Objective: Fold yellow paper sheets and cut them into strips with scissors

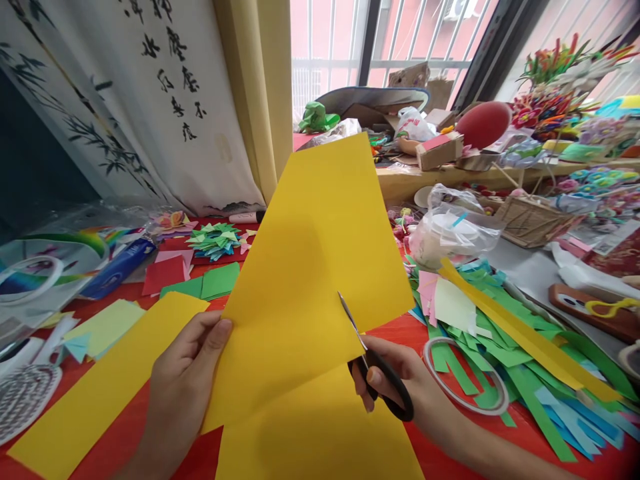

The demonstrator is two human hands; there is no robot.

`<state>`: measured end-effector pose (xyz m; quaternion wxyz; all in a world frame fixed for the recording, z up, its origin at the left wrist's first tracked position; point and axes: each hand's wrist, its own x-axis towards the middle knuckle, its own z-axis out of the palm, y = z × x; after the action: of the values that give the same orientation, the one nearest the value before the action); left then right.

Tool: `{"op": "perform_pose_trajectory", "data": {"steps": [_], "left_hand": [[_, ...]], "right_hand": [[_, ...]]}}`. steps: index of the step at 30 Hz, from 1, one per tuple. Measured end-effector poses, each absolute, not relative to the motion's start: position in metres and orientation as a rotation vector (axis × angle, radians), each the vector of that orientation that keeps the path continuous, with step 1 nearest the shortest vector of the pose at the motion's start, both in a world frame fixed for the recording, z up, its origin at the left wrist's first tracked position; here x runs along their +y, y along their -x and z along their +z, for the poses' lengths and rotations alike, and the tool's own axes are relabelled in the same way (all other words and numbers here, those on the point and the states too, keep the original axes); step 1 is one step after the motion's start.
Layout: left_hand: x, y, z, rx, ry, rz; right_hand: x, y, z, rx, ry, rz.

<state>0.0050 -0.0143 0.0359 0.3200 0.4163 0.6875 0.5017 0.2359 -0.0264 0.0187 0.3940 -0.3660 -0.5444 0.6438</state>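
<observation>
My left hand (pixel 187 373) pinches the left edge of a large yellow sheet of paper (pixel 310 233), which is held up over the table. In my right hand (pixel 405 380) is a pair of scissors (pixel 387 383) with black handles. Its blades cut into the sheet from the right side, and a slit shows where they bite. Below the held sheet lies another yellow sheet (pixel 320 433). A long yellow strip (pixel 110 387) rests to the left of my left hand.
Green paper strips (pixel 520 380) pile up on the right, beside a roll of tape (pixel 430 353). A folded-paper cluster (pixel 215 241) and green squares (pixel 220 281) lie at left on the red tablecloth (pixel 120 427). Craft items crowd the windowsill, including a red balloon-like oval (pixel 484 125).
</observation>
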Motion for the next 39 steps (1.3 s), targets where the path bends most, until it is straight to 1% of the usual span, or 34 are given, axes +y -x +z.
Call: {"op": "perform_pose_trajectory", "data": {"steps": [8,21,26,34,39], "left_hand": [[-0.014,-0.004,0.036,1.786,-1.134,1.302],[-0.017,-0.005,0.034,1.719,-1.135,1.235],[-0.017,-0.008,0.037,1.716,-1.135,1.252],[-0.020,-0.014,0.041,1.725,-1.147,1.177],[-0.024,-0.023,0.044,1.765,-1.104,1.237]], "right_hand": [[-0.027,-0.238,0.009,-1.376,0.929,1.651],[-0.025,-0.238,0.018,-1.428,0.946,1.595],[-0.025,-0.238,0.018,-1.376,0.932,1.630],[-0.025,-0.240,0.021,-1.275,0.889,1.682],[-0.025,-0.240,0.023,-1.310,0.855,1.668]]}}
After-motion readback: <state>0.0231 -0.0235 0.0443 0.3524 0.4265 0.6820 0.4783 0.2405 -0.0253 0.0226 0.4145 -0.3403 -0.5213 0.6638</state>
